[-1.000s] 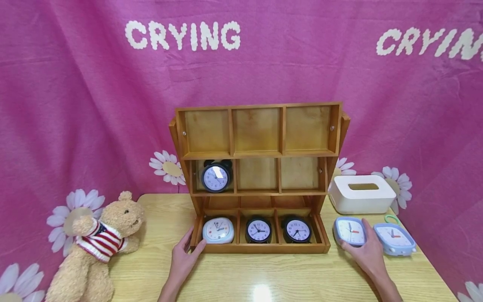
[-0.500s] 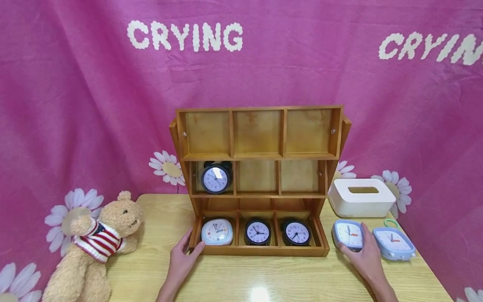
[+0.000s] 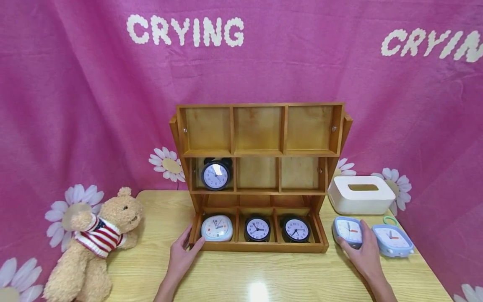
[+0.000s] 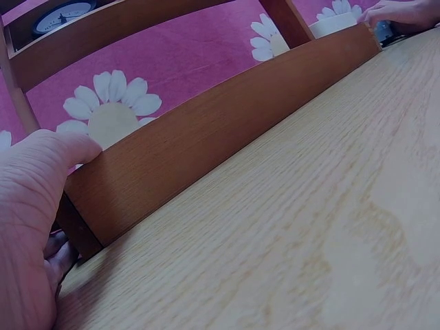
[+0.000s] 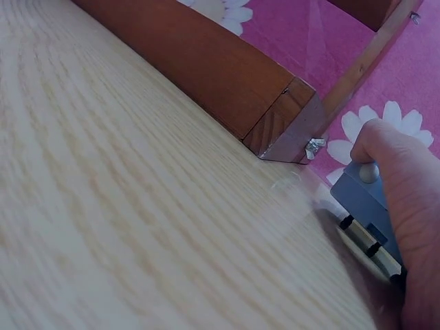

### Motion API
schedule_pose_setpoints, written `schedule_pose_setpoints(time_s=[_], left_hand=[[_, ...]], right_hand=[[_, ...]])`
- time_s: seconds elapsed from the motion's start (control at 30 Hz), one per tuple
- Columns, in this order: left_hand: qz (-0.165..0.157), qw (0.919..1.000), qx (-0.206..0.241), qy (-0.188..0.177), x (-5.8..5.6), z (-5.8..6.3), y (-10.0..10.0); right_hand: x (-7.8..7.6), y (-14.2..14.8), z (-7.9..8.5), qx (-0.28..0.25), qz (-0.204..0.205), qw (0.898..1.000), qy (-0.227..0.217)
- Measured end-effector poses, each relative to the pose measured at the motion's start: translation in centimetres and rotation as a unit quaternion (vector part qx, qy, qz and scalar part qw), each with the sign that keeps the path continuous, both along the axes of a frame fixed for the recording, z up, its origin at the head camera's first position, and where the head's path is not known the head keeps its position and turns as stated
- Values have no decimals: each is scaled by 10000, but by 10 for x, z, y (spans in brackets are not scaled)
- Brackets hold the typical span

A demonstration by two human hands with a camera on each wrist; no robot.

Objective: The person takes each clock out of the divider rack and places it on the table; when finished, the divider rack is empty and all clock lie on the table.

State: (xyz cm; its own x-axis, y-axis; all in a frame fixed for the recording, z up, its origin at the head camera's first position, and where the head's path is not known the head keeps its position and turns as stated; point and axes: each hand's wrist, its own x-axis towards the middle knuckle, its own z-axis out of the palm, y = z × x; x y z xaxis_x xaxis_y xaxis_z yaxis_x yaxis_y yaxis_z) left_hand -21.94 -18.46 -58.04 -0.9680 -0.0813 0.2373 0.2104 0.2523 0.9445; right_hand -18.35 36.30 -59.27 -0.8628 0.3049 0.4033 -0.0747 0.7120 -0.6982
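The blue clock [image 3: 348,230] stands at the lower right of the head view, between the thumb and fingers of the right hand [image 3: 364,253]: thumb at its lower left edge, fingers along its right side, parted to the clock's width and gripping it. Just right of those fingers lies a second blue clock [image 3: 393,241]. Left of centre, low down, the left hand [image 3: 182,253] pinches the front corner of the wooden shelf [image 3: 260,248].

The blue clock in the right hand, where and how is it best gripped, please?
I'd probably pinch the blue clock by its left and right edges, coming from the near side: its squarish face is turned up, and the right hand holds it from there.
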Motion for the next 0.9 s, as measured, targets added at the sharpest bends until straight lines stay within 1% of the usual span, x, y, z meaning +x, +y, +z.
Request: schedule_pose_setpoints(time_s=[0.27,0.43,0.67,0.77,0.9], left_hand=[[34,10000,48,-62,1,0,-1],[34,9999,23,-105,1,0,0],[-4,9999,43,-114,0,2,1],[0,9999,40,-134,0,2,1],[30,9999,-42,-109,2,1,1]], right_hand=[[-1,-2,4,-105,-56,9999,-114],[-1,-2,3,-114,-121,9998,-120],[0,-2,3,-288,-332,9988,-195],[1,-4,5,-412,-437,9982,15],[2,-9,9,-535,-599,9942,713]])
